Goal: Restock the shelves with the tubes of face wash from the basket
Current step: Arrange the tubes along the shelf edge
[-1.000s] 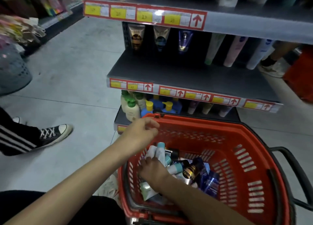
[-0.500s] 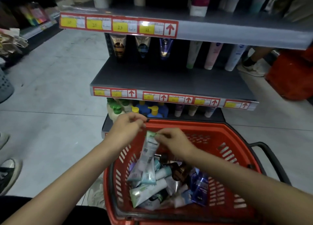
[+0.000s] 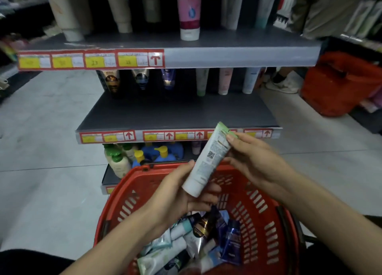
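Observation:
A white face wash tube with a green crimped end (image 3: 208, 161) is held slanted above the red basket (image 3: 266, 219). My left hand (image 3: 182, 198) grips its capped lower end, thumb on top. My right hand (image 3: 252, 161) pinches the upper part near the green end. Several more tubes (image 3: 198, 239) lie heaped in the basket bottom. The middle shelf (image 3: 175, 111) carries dark tubes at the back left and pale tubes (image 3: 224, 81) at the back right, its front bare.
The top shelf (image 3: 227, 47) holds tall upright tubes, one pink. Pump bottles (image 3: 117, 161) stand on the bottom shelf behind the basket. A second red basket (image 3: 341, 84) and someone's shoe (image 3: 283, 84) are at the right. Grey tiled floor lies to the left.
Both hands lifted the white tube out of the basket and higher, in front of the middle shelf's edge. The left hand now grips its cap end. The camera tilted up.

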`<state>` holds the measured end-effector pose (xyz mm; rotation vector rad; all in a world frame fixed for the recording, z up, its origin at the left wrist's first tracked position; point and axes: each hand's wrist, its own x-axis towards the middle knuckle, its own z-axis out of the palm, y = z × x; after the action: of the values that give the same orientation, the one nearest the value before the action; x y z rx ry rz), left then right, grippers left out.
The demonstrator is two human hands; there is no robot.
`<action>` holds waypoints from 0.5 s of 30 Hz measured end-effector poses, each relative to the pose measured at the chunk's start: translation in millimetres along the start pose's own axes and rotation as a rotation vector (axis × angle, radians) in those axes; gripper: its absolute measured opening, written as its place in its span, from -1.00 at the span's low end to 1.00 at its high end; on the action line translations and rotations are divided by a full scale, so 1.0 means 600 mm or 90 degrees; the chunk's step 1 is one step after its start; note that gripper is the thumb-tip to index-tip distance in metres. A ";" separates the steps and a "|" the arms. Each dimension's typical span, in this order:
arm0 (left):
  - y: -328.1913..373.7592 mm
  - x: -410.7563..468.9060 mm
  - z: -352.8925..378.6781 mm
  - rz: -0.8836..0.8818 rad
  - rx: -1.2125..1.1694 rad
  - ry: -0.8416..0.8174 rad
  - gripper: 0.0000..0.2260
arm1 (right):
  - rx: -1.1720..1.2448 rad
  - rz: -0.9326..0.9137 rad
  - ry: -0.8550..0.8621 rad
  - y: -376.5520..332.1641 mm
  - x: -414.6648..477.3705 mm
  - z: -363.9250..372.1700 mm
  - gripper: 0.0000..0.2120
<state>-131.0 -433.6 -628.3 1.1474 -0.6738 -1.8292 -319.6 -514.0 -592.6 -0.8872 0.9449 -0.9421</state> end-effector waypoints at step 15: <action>0.013 0.047 0.021 0.288 0.086 0.203 -0.58 | -0.067 0.036 0.048 0.013 -0.005 0.009 -0.79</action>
<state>-145.6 -462.1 -629.2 1.2225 -0.8004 -1.2060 -313.8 -507.4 -597.1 -0.9143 1.0877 -0.8888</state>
